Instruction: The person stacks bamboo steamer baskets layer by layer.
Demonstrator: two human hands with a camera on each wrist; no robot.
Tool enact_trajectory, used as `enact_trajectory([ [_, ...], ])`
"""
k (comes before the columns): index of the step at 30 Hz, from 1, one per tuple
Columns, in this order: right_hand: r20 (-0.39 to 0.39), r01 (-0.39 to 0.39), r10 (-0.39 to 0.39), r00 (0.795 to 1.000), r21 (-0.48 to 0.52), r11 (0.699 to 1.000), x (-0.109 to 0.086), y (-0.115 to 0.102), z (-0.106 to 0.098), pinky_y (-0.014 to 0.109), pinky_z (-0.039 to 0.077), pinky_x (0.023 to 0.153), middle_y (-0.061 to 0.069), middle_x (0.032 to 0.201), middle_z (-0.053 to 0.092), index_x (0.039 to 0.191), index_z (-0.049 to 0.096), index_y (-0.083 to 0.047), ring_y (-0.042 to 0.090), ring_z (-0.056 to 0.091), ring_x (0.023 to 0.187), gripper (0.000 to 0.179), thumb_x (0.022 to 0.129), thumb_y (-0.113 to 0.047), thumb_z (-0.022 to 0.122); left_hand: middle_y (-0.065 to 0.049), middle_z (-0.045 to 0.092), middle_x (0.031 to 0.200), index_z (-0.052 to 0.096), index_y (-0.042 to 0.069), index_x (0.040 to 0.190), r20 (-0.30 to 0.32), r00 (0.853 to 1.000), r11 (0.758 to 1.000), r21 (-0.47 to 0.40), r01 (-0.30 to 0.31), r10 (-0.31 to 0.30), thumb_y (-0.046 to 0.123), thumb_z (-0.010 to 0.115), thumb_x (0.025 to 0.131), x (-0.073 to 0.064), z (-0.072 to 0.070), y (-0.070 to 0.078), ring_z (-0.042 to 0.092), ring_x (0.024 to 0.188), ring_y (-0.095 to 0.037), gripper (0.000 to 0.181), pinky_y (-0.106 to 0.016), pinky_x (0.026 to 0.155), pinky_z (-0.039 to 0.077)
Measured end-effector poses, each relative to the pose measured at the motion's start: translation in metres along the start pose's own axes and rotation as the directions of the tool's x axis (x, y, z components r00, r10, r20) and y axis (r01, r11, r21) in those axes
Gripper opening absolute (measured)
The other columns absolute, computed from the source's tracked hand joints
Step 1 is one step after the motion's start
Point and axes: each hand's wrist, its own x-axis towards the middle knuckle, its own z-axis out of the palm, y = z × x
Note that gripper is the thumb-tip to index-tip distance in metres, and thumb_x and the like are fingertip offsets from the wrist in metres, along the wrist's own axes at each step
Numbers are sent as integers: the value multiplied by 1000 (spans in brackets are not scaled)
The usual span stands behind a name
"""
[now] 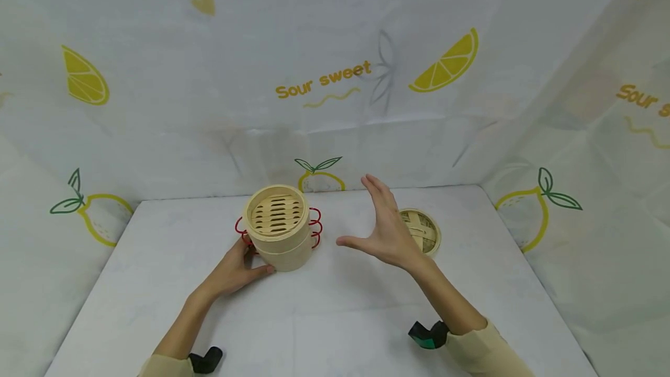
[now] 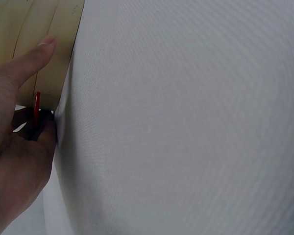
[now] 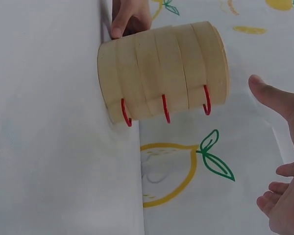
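Note:
A stack of round bamboo steamer baskets point(image 1: 285, 249) stands upright on the white table, its slatted top tier uncovered. Three red loop handles point(image 3: 165, 108) line one side in the right wrist view. Low on the stack's left side, my left hand point(image 1: 234, 270) grips the bottom basket, thumb point(image 2: 36, 56) along its front and fingers by a red handle, partly hidden. To the right of the stack, my right hand point(image 1: 388, 237) is raised in the air, thumb and fingers spread wide and holding nothing. Behind it lies a round woven bamboo lid point(image 1: 428, 230), partly covered by the hand in the head view.
A white cloth wall point(image 1: 235, 74) printed with lemons and lettering rises right behind the table point(image 1: 335, 330). More of the same cloth hangs on both sides. Black wrist mounts point(image 1: 206, 361) sit at the cuffs of both sleeves.

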Motion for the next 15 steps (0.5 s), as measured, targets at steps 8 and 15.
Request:
enact_trajectory([
  [8,-30,20,-20,999,-24,1000,-9,15,-4,69,34,127,20,176,27,169,30,-2,42,29,164,127,71,-36,103,-9,65,145,45,7,157,-10,1000,1000,0,-6,6,30,94,87,-1,0,1,64,124,-9,88,-31,112,55],
  [15,-30,12,-12,999,-4,1000,-19,33,-9,71,32,127,17,177,26,170,27,-5,41,29,163,127,72,-34,103,-8,65,144,46,8,156,-1,1000,1000,-5,18,-18,31,94,88,0,0,1,63,123,-9,87,-36,113,55],
])
